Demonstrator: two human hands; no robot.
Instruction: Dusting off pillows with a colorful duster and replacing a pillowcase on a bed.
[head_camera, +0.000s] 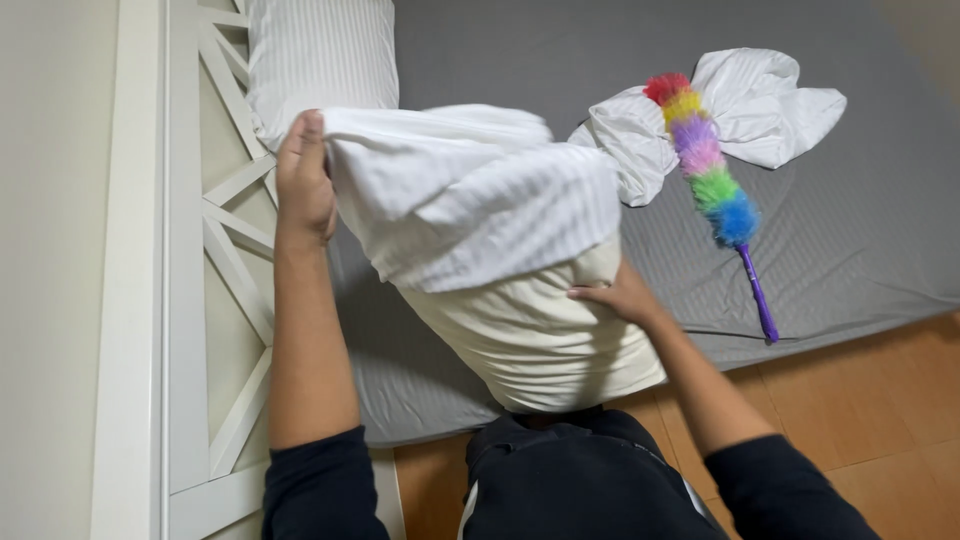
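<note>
While standing at the near edge of the bed (880, 230), holding a pillow (540, 340) upright against the body, with its long axis running from near to far. Gripping the far-left corner of the white striped pillowcase (470, 200) with the left hand (303, 180), fingers closed on the fabric. Pressing the right hand (612, 297) on the right side of the pillow, just under the open edge of the pillowcase; fingers curled on the pillow, thumb hidden, so cannot tell if really pinching. Covering only the far half of the pillow at this moment; the near half showing bare and cream. Both hands touching it, the left one farther, the right one nearer to the body. Lying flat at far left, a second pillow (320, 55) beside the white headboard (215, 230). Resting well apart to the right, a rainbow duster (712, 180) across a crumpled white cloth (760, 110).
</note>
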